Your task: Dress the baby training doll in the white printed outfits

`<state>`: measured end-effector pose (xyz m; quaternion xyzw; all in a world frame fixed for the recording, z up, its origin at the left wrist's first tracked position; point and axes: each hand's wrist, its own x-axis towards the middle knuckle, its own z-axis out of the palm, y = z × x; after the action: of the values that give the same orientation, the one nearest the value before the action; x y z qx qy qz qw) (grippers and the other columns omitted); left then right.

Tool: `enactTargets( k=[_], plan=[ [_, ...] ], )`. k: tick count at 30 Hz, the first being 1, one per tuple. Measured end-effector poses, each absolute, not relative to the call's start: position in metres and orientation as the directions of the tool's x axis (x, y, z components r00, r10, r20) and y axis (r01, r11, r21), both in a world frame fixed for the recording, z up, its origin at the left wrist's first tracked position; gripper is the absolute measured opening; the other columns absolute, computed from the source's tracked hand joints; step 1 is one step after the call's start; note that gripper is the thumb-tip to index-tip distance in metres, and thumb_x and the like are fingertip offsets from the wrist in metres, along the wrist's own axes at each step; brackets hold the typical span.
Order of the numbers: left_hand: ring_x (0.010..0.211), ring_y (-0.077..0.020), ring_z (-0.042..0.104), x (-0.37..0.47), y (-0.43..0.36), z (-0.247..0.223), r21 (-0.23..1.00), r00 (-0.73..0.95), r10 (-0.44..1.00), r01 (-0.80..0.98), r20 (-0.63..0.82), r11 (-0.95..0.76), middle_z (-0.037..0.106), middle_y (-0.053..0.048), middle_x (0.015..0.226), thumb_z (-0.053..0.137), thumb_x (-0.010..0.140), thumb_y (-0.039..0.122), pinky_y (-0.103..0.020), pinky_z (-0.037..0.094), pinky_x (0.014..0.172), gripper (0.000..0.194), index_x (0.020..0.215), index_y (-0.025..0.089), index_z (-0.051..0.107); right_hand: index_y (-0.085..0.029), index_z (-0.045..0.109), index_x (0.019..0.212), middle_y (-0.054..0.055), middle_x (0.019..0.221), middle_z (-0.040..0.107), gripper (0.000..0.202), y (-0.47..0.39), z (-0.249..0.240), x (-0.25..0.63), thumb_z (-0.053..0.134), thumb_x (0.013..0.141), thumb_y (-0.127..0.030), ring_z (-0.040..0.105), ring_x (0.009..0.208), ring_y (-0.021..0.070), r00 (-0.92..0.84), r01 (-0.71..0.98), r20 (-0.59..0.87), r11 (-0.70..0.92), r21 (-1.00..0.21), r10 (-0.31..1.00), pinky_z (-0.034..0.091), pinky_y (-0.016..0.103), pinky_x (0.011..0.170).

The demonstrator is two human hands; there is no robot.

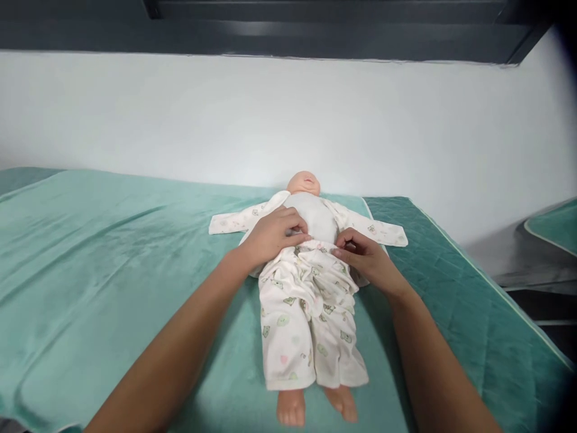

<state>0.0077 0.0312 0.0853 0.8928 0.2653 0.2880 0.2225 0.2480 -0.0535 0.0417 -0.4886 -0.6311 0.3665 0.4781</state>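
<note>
A baby doll (303, 181) lies on its back, its head toward the wall and its bare feet toward me. White patterned baby pants (293, 325) cover its legs up to the waist. Its white patterned jacket (381, 231) is spread apart at the front, sleeves stretched to both sides, and the pale grey-white torso shows. At the left of the waistband, my left hand (278, 231) pinches the pants' edge between thumb and curled fingers. My right hand (363, 255) grips the same waistband on the right side, its fingers bent.
Under the doll lies a light green blanket (126, 270), wrinkled at the left. A darker green quilted mattress cover (451, 288) shows at the right. Behind stands a white wall (202, 120), with a dark metal beam (270, 33) overhead. Another green padded edge (554, 225) is at far right.
</note>
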Motion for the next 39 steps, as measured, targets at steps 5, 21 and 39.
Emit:
enactTargets(
  k=[5,21,39],
  plan=[
    [0.103,-0.0223,0.052,0.000,0.029,0.071,0.560,0.673,0.606,0.331,0.424,-0.759,0.061,-0.004,0.102,0.066,0.086,0.049,-0.035,0.036,0.096,0.026,0.084,0.023,0.068,-0.021,0.058,0.081,-0.002,0.077,0.051,0.033,-0.055,0.046,0.257,0.075,0.079,-0.050,0.044,0.070,0.0129,-0.124,0.335,0.129,0.164,-0.928,0.984,0.037,0.025,0.060],
    [0.101,-0.0207,0.060,-0.014,0.028,0.068,0.863,0.447,0.831,0.212,0.332,-0.459,0.068,-0.004,0.104,0.063,0.087,0.038,-0.032,0.044,0.087,0.019,0.085,0.021,0.055,-0.023,0.053,0.086,-0.003,0.074,0.046,0.030,-0.056,0.036,0.251,0.065,0.086,-0.051,0.041,0.064,0.0121,-0.029,0.333,0.175,0.174,-0.927,0.984,0.036,0.025,0.056],
    [0.090,-0.0170,0.061,-0.020,0.032,0.060,0.868,0.347,0.875,0.244,0.338,-0.432,0.068,-0.002,0.098,0.067,0.083,0.037,-0.029,0.046,0.083,0.017,0.089,0.021,0.067,-0.022,0.057,0.079,0.002,0.077,0.065,0.035,-0.028,0.014,0.243,0.060,0.082,-0.058,0.055,0.070,0.0185,0.450,0.528,0.238,-0.041,-0.849,0.861,0.040,0.031,0.067]
  ],
)
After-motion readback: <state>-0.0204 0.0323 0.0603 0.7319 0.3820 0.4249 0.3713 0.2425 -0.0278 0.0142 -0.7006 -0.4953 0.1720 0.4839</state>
